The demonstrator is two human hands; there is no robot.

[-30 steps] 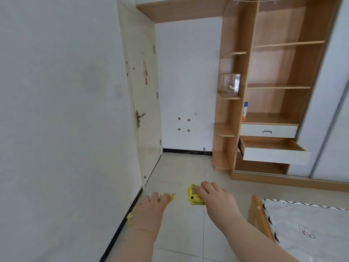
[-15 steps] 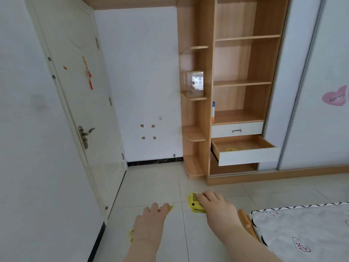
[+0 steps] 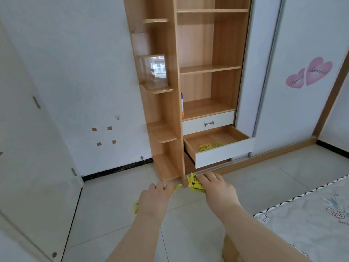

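Yellow printed sachets (image 3: 195,183) sit bunched in the right hand (image 3: 219,190), whose fingers curl over the top of the stack and pinch it. The left hand (image 3: 154,200) is closed the same way round a second bunch of yellow sachets (image 3: 177,186), with ends poking out past its fingertips and near the wrist. The open wooden drawer with a white front (image 3: 222,154) lies ahead of and above both hands, off to the right, its long side running crosswise; a few loose yellow packets (image 3: 207,146) already lie in it. The right hand is nearer, so it would likely go up over the front panel first. Half a second ago the drawer stood well apart from the hands; now it is near, and both grips look unchanged.
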